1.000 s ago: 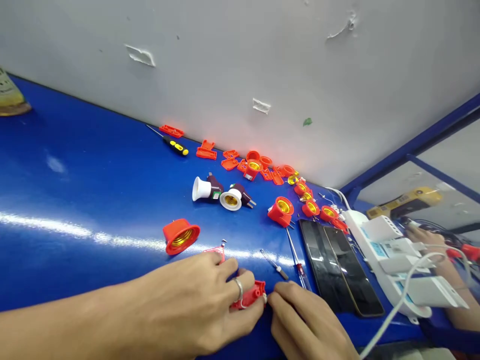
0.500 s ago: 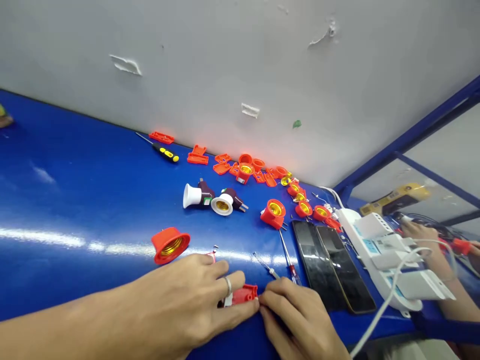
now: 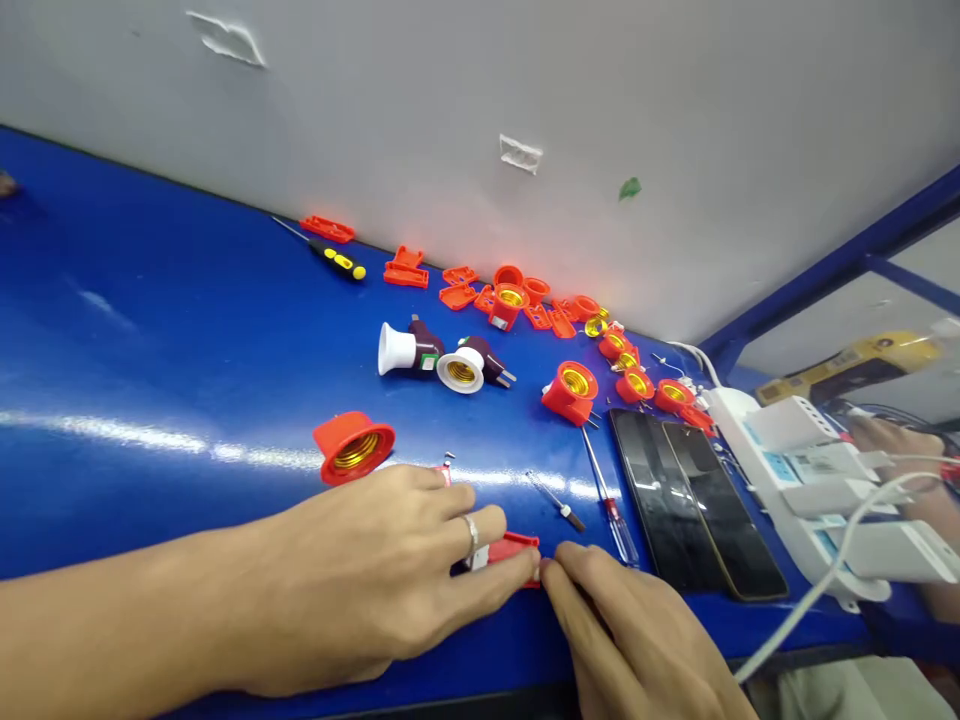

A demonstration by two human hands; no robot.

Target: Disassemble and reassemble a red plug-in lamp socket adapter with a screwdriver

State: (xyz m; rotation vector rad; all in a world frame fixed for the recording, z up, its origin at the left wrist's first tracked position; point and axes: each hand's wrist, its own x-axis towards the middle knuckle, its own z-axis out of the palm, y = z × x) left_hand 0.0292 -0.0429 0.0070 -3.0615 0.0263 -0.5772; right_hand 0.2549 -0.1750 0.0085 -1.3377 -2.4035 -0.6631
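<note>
My left hand [image 3: 409, 570], with a ring on one finger, lies over a small red plastic housing piece [image 3: 517, 547] on the blue table and grips it. A white part shows inside that piece, partly under my fingers. At its right end, the fingertips of my right hand [image 3: 637, 620] are pinched together around something small and pale that I cannot make out. A red lamp socket [image 3: 337, 440] with a gold threaded inside lies beyond my left hand. Beyond my right hand are a short tool with a brown end [image 3: 571, 516] and a red-handled screwdriver [image 3: 616, 525].
Two white-and-maroon plug-in lamp sockets [image 3: 397, 350] lie mid-table. Several red shells and sockets [image 3: 508, 305] line the wall near a black-and-yellow screwdriver [image 3: 339, 260]. To the right are two phones [image 3: 720, 510] and a white power strip [image 3: 739, 410]. Another person's hand [image 3: 896, 440] is farther right.
The camera view has tilted down and shifted left, so everything appears higher and farther right. Both hands stay at the red housing piece, with little visible change in grip.
</note>
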